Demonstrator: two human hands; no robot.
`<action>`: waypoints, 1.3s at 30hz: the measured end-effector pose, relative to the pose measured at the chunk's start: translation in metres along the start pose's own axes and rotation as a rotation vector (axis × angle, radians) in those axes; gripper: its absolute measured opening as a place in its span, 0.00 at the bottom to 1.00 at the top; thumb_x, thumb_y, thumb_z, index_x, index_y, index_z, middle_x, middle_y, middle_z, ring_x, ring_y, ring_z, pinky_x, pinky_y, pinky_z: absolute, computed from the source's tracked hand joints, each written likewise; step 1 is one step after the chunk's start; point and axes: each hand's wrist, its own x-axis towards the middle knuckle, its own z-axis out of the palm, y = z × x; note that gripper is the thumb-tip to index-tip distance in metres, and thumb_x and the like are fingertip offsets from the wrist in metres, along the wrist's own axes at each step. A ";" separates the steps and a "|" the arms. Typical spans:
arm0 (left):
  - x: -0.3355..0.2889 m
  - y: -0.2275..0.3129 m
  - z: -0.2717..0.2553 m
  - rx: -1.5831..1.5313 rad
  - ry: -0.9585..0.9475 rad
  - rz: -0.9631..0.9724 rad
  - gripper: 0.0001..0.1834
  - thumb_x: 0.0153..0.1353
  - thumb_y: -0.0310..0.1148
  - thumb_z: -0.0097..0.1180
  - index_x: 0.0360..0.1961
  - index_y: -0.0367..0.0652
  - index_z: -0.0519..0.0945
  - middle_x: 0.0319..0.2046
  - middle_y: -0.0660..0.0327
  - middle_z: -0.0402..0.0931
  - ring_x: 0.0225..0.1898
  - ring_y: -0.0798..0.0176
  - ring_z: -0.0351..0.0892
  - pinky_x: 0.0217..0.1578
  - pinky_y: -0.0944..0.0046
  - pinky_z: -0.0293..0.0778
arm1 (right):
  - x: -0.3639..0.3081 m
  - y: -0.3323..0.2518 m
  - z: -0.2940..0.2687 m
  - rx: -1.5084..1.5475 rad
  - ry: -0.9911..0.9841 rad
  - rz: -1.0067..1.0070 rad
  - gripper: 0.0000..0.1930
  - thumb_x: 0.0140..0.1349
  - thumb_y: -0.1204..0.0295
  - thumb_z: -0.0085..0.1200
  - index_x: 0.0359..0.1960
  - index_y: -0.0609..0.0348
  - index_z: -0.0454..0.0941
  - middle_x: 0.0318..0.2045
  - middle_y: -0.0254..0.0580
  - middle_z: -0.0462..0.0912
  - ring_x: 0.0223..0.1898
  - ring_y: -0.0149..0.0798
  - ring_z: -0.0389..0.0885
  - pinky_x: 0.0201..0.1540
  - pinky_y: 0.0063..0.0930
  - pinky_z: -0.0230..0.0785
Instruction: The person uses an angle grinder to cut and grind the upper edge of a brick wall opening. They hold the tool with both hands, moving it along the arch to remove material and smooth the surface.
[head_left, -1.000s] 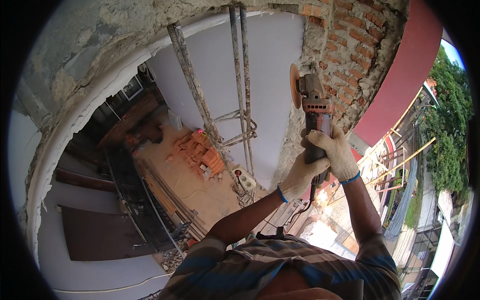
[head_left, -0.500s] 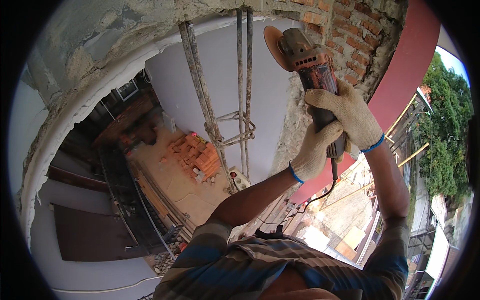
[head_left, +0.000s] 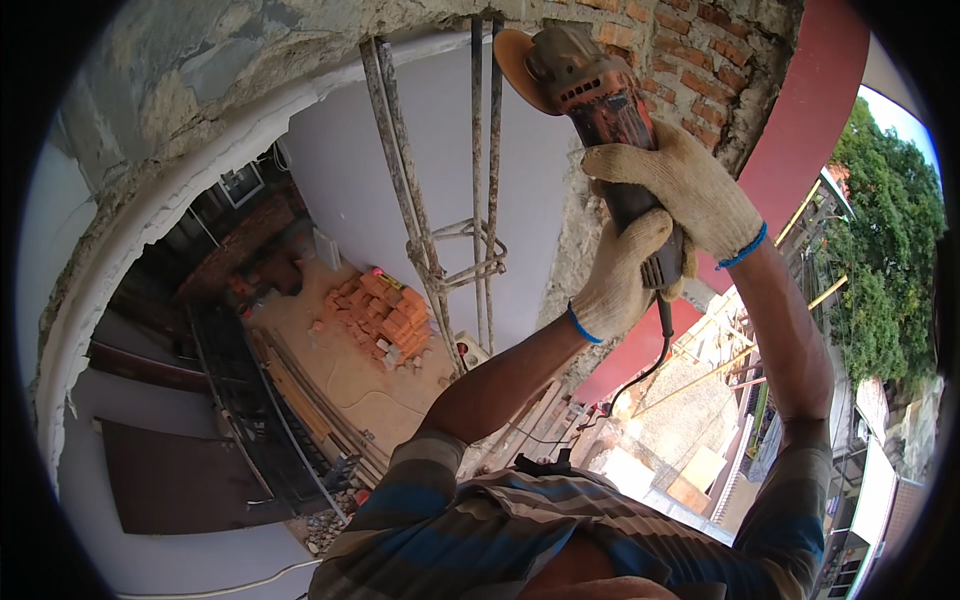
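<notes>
Both gloved hands hold an angle grinder (head_left: pixel 612 118) raised high in front of me. My right hand (head_left: pixel 690 185) wraps round its body just behind the head, the thumb lying across it. Lower down, my left hand (head_left: pixel 622 272) is closed on the rear of the handle. The grinder's brown disc (head_left: pixel 522 72) is close to the upper end of a rusty steel bar (head_left: pixel 497 120); whether they touch I cannot tell. A second bar (head_left: pixel 476 190) runs beside it, and a bent stirrup (head_left: pixel 465 232) crosses them. From the handle a black cord (head_left: pixel 655 365) hangs down.
Rough broken concrete (head_left: pixel 200 80) arches overhead, with exposed brickwork (head_left: pixel 700 65) at the upper right. More rusty bars (head_left: pixel 395 150) stand left of the grinder. Far below lie a pile of orange bricks (head_left: pixel 385 315) and long planks (head_left: pixel 300 390). A red wall edge (head_left: pixel 800 110) rises at right.
The grinder and both hands have shifted left and slightly up, bringing the disc nearer the steel bars. Both hands keep their hold on it.
</notes>
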 end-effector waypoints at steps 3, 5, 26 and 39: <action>-0.001 0.003 0.000 0.003 0.018 -0.005 0.21 0.79 0.51 0.48 0.53 0.43 0.76 0.34 0.54 0.81 0.25 0.60 0.78 0.22 0.61 0.69 | 0.002 -0.005 0.008 0.203 0.049 0.081 0.18 0.68 0.62 0.64 0.57 0.50 0.83 0.45 0.44 0.80 0.43 0.37 0.84 0.47 0.35 0.80; -0.001 0.004 0.000 0.010 0.027 -0.013 0.22 0.80 0.52 0.47 0.53 0.43 0.76 0.33 0.54 0.81 0.25 0.61 0.78 0.22 0.61 0.68 | 0.001 -0.005 0.010 0.289 0.069 0.063 0.20 0.67 0.58 0.65 0.55 0.55 0.82 0.42 0.42 0.81 0.41 0.34 0.83 0.46 0.34 0.79; -0.002 0.015 -0.001 0.017 0.029 -0.035 0.26 0.79 0.55 0.46 0.51 0.41 0.78 0.33 0.51 0.83 0.24 0.60 0.78 0.22 0.61 0.69 | 0.008 -0.010 0.017 0.283 0.189 -0.002 0.34 0.56 0.41 0.66 0.48 0.64 0.86 0.30 0.44 0.85 0.32 0.38 0.85 0.40 0.38 0.78; 0.000 0.016 0.001 0.015 0.038 -0.012 0.26 0.76 0.56 0.49 0.50 0.40 0.78 0.31 0.49 0.83 0.21 0.59 0.77 0.20 0.62 0.69 | 0.010 -0.008 0.016 0.234 0.171 0.045 0.38 0.55 0.37 0.65 0.48 0.65 0.85 0.29 0.45 0.86 0.31 0.39 0.86 0.36 0.36 0.80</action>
